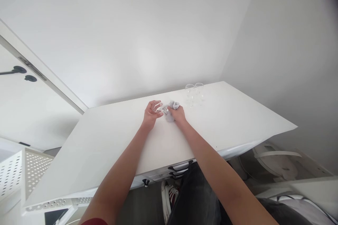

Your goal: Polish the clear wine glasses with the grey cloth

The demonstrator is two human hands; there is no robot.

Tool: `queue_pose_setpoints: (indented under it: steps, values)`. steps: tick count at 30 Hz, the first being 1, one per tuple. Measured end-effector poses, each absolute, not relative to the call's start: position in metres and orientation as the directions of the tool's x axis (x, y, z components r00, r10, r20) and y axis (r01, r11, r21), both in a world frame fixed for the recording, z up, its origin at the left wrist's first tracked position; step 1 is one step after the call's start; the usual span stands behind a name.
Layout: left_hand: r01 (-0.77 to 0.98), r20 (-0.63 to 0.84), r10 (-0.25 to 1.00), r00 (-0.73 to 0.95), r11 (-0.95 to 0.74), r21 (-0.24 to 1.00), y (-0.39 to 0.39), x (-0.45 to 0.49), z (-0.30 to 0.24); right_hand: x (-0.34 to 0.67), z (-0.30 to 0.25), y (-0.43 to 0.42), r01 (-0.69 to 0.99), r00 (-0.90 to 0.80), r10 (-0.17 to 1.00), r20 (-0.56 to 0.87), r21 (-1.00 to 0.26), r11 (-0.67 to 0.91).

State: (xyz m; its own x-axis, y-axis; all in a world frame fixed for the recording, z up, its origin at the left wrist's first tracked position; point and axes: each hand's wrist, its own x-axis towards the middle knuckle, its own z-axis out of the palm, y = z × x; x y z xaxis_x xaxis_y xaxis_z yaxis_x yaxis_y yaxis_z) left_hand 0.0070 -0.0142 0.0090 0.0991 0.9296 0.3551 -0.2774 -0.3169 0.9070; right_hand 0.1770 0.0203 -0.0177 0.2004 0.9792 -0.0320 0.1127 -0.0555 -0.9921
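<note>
A clear stemmed glass (157,107) lies sideways between my hands, a little above the white tabletop. My left hand (151,113) is closed around its bowl, whose rim points left. My right hand (177,113) pinches a light grey cloth (170,116) against the stem and foot end, so that part is mostly covered. To the right, two more clear glasses (189,93) stand upright near the back of the table, close beside each other.
The white table (219,116) backs onto a plain wall. Black drawer handles (181,170) line its front edge below me. A door with a black handle (19,69) is at left, above a white perforated rack (37,168). Under the table's right side sits a rounded white object (277,165).
</note>
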Motion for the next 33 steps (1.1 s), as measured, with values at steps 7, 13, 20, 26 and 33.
queue_pose_setpoints:
  steps: [7,13,20,26,33]
  values:
    - [-0.328,0.387,0.922,0.013,-0.361,0.873,-0.006,0.004,0.000,0.173,-0.008,0.013,0.238,0.214,0.977,0.008,-0.970,-0.044]
    - [-0.358,0.298,0.943,-0.151,-0.333,0.872,-0.002,-0.005,0.002,0.176,-0.008,0.011,0.029,0.265,0.964,-0.001,-1.000,-0.009]
    - [-0.256,0.311,0.930,-0.197,-0.355,0.899,0.000,-0.005,-0.001,0.173,0.009,-0.006,0.181,-0.058,0.959,0.277,-0.942,0.283]
    - [-0.148,0.324,0.915,-0.241,-0.364,0.919,-0.006,-0.001,0.001,0.164,0.011,-0.022,0.577,-0.370,0.874,0.315,-0.659,0.482]
    - [-0.106,0.331,0.930,-0.160,-0.349,0.931,-0.010,0.002,0.003,0.151,0.009,-0.033,0.726,-0.550,0.806,0.220,-0.350,0.591]
